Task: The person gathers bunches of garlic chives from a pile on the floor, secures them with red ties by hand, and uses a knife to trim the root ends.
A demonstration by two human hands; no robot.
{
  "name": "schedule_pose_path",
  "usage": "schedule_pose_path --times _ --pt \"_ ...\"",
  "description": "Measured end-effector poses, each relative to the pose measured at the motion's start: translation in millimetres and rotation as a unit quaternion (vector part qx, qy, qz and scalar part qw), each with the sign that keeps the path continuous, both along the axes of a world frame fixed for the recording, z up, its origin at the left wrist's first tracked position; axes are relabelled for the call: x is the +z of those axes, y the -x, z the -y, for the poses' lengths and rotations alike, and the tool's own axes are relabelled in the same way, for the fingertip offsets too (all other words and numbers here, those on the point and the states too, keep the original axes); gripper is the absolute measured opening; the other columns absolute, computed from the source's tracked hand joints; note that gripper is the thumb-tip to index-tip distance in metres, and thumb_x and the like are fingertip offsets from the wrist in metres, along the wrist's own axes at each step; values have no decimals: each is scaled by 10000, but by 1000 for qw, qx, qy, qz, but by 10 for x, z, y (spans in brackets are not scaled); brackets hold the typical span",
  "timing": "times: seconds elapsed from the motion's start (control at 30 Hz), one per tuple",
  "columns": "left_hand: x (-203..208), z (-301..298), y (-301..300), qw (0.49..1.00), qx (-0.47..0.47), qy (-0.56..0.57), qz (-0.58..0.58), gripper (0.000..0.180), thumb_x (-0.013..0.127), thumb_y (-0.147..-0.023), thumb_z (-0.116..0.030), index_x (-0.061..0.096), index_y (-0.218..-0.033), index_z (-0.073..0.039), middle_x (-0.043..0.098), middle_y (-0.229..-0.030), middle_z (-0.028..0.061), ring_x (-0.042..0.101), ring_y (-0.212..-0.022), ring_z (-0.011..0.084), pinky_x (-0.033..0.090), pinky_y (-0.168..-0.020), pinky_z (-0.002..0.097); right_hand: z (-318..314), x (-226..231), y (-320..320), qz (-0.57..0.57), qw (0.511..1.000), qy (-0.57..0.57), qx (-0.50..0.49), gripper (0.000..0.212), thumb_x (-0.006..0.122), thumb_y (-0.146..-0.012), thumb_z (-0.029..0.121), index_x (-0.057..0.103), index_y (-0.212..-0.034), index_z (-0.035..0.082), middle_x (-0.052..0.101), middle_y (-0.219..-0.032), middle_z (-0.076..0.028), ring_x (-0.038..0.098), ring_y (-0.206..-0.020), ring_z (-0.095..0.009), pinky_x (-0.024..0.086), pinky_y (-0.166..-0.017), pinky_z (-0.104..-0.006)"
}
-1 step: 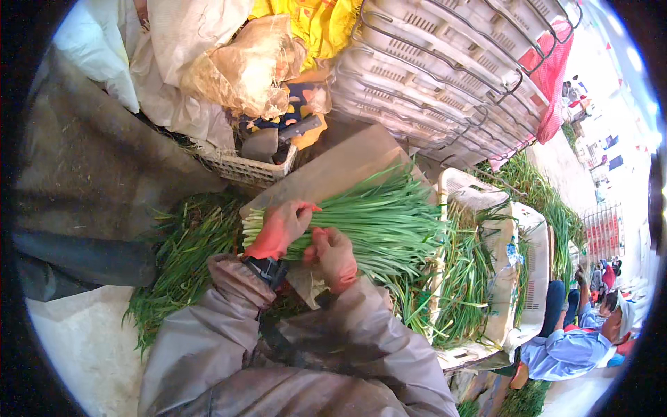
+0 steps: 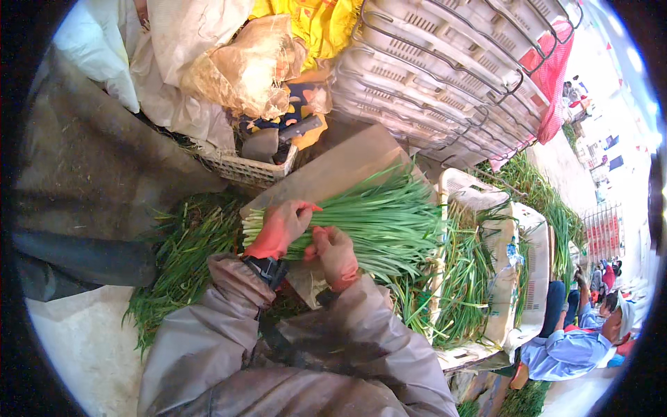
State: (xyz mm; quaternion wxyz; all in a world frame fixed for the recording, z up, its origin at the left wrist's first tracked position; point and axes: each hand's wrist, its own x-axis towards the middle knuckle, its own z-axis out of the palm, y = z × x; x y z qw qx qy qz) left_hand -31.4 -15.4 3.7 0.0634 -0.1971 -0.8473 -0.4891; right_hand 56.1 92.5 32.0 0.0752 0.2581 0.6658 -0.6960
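Note:
A thick bundle of garlic chives (image 2: 382,222) lies on a tilted board (image 2: 333,163), pale stem ends to the left and green leaves fanning right. My left hand (image 2: 285,226) rests across the stems near their pale ends, thumb and fingers pinched together. Just right of it, my right hand (image 2: 332,254) is closed in a pinch at the bundle's near side. What the fingertips of either hand hold, if anything, is too small to make out. A dark watch (image 2: 266,270) is on my left wrist.
Loose greens (image 2: 187,257) lie left of the board. A white crate (image 2: 497,271) with more chives stands to the right. Stacked white crates (image 2: 431,83) rise behind. A basket (image 2: 257,170) with sacks and cloths stands at the far left. A person in blue (image 2: 570,354) sits at the right.
My right hand has shifted very slightly. My left hand and the chives look the same.

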Motion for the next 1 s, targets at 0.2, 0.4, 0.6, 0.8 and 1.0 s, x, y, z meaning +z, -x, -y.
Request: schedule_pose_path --times 0.2,0.4,0.6,0.8,1.0 --pt "209 -2 -36 993 -2 37 109 140 579 -800 -149 706 -846 -113 653 -723 126 640 -655 239 475 -606 331 -60 31 11 -31 995 91 -15 209 534 -898 184 577 -939 -16 586 -641 -69 565 -540 -157 471 -539 -267" --pt "-30 -11 -7 992 16 20 125 175 555 -818 -156 704 -891 -100 661 -785 140 652 -722 248 489 -669 330 -127 -104 -67 -59 985 161 -18 159 563 -870 154 596 -889 0 589 -618 -57 563 -529 -154 468 -530 -268" --pt "36 23 20 991 -9 13 132 201 533 -829 -161 693 -910 -70 664 -861 149 648 -822 248 484 -740 340 -166 -66 -152 -63 986 150 -32 105 580 -854 115 595 -844 12 583 -615 -55 553 -523 -152 471 -525 -274" --pt "-24 25 45 992 -16 26 119 206 532 -814 -169 699 -898 -83 663 -859 149 644 -814 265 481 -740 344 -196 -139 -147 -93 979 180 -39 130 598 -855 151 595 -831 23 583 -621 -50 550 -527 -145 465 -531 -283" --pt "1 12 4 991 13 51 125 174 566 -798 -162 708 -875 -95 671 -816 129 643 -738 251 485 -679 339 -153 96 59 -66 994 85 15 190 584 -885 231 578 -892 41 577 -625 -28 560 -547 -136 458 -532 -279"
